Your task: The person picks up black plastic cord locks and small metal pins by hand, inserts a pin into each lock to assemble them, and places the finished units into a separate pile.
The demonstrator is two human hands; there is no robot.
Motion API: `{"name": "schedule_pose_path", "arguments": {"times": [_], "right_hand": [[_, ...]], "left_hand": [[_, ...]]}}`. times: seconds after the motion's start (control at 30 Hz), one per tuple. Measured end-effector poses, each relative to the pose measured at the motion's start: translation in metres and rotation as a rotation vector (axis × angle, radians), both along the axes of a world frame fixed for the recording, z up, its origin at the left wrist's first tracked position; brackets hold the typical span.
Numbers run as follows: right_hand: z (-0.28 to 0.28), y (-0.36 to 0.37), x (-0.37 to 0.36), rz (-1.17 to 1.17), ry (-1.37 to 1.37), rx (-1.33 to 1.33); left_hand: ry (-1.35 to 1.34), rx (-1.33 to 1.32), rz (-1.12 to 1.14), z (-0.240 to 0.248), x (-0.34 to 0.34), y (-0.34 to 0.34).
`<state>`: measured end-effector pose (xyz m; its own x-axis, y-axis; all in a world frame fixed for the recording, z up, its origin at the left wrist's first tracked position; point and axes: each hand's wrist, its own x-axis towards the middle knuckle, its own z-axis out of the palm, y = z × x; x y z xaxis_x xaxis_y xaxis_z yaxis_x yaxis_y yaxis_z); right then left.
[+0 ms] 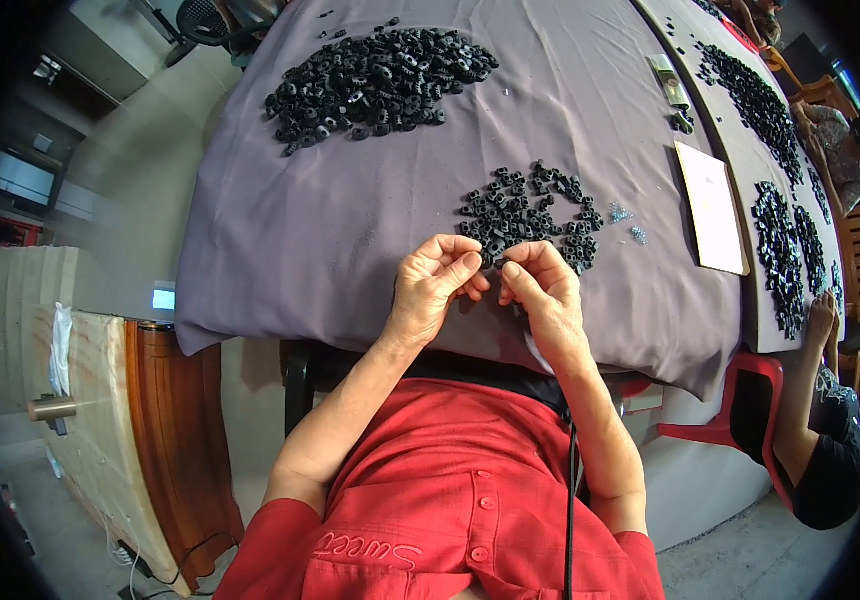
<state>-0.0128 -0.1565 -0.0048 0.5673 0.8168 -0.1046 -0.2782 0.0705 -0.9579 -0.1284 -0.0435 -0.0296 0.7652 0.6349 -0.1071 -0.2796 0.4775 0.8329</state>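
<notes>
- The part (500,263) is between our two hands, just in front of the small pile (525,212) on the cloth-covered tabletop (310,240).
- Our right hand (553,298) has its grip pinching this black part between thumb and forefinger.
- Our left hand (425,288) has its fingertips drawn close beside it; dark pieces merge there, so we cannot tell whether that grip pinches anything.
- We judge the step in hand to be close fingertip work on a single part, both hands sharing one spot.
- The next move, we think, calls for a light pinch, steady wrists and a clear sight of the part, since black pieces behind it blur its outline.
- Clear bits (638,234) lie just right of the small pile; a white board (712,210) lies farther right.
- A big pile (380,85) sits well apart, toward the far left.
- Across the gap, another person's hand (824,316) is near more black piles (778,262).
</notes>
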Motion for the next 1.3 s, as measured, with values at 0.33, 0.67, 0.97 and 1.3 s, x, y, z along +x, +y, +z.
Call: {"name": "schedule_pose_path", "arguments": {"times": [0.33, 0.67, 0.97, 1.3], "right_hand": [[-0.001, 0.004, -0.009, -0.043, -0.23, -0.024], [-0.008, 0.003, -0.006, -0.013, -0.071, 0.046], [-0.014, 0.001, -0.005, 0.004, -0.069, 0.077], [-0.018, -0.001, -0.015, -0.059, -0.156, 0.05]], "left_hand": [[0.0, 0.007, -0.002, 0.003, -0.001, -0.002], [-0.004, 0.031, 0.032, 0.0, 0.0, -0.004], [0.02, 0.187, 0.118, -0.005, 0.002, -0.013], [0.139, 0.389, 0.207, 0.0, 0.0, -0.02]]}}
